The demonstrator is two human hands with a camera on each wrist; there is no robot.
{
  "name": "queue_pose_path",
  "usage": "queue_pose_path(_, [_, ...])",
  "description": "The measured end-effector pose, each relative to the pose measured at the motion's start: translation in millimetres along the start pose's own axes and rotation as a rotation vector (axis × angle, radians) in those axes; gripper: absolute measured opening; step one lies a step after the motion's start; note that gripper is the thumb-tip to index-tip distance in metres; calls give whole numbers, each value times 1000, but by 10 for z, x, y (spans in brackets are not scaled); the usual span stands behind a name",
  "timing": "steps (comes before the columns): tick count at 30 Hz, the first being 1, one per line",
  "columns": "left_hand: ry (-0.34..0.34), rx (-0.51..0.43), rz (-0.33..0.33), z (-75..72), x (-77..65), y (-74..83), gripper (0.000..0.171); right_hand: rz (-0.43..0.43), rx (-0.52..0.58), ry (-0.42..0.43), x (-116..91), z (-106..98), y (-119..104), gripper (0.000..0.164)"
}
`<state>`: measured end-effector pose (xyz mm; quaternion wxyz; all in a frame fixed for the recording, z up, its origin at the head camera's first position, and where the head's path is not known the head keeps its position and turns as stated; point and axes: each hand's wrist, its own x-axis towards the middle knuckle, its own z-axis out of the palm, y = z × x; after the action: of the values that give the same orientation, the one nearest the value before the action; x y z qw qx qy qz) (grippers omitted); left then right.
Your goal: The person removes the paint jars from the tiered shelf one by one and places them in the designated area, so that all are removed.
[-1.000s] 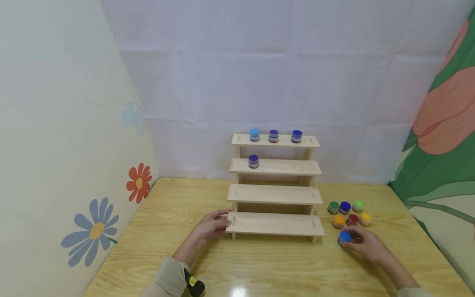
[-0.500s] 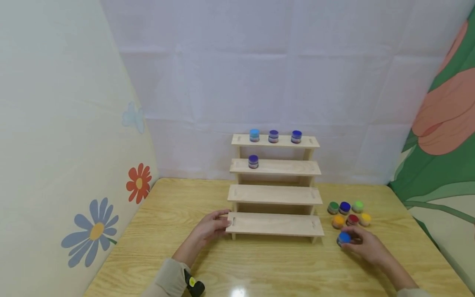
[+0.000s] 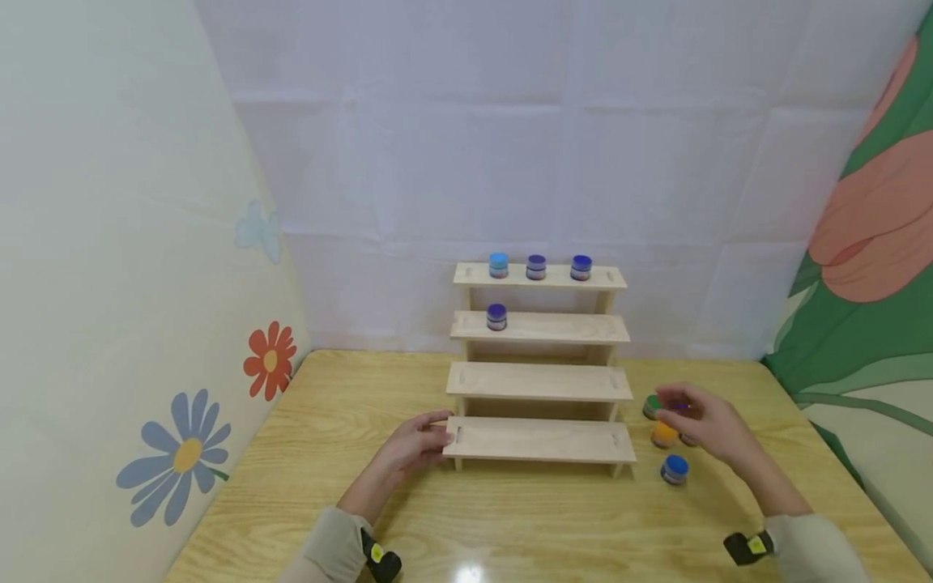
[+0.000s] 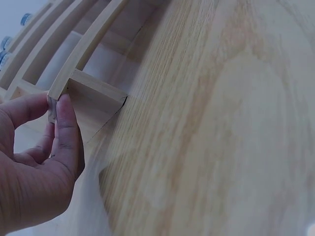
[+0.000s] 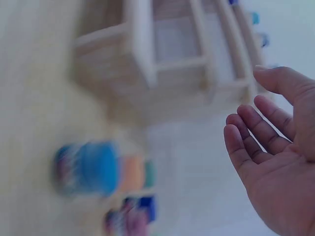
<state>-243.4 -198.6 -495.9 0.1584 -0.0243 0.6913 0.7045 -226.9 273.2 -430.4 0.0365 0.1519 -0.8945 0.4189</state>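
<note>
- White cloth [image 3: 437, 162], creased, hung across the back.
- Flowered panel [image 3: 146, 267], L side, flowers + pale butterfly.
- Counter [image 3: 539, 522], wood-grain top, under everything; glare spot nr front edge.
- Wooden rack [image 3: 539, 440], 4 tiers, abt mid-counter, each tier higher & farther back than the one in front.
- L hand [image 3: 411, 448]: at L end of rack's lowest tier, thumb + finger pinching the board end.
- R hand [image 3: 705, 423]: over the small jars R of rack; thumb & fingers apart, loosely bent.
- Top tier, L to R: light-blue jar [image 3: 499, 265], purple jar [image 3: 535, 268], dark-blue jar [image 3: 581, 268], spaced apart, all upright.
- 2nd tier: violet jar [image 3: 496, 318], nr L end.
- Counter, R of rack: bright-blue jar [image 3: 675, 470] upright, in front of the others; orange jar [image 3: 663, 437] behind it, then green jar [image 3: 651, 407] farther back.
- Half-hidden jar [image 3: 688, 440] just R of orange, mostly behind R hand; can't tell colour there.
</note>
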Motion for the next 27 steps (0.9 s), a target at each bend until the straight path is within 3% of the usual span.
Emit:
queue_pose_path(5, [-10,-3,4,4,-1,-10,60,-22,27,-7,262,-3,-298,43])
queue_pose_path(12, [4,-8,-5,21,-27,-5,60,-130,77,-10,641,127,-637,37])
queue_pose_path(18, [-10,-1,-4,33,-43,9,61,-157,114,-45,945,255,-890,39])
queue_pose_path(27, [4,2,1,29,-17,34,59,-124,148,-69,1320,462,-1185,39])
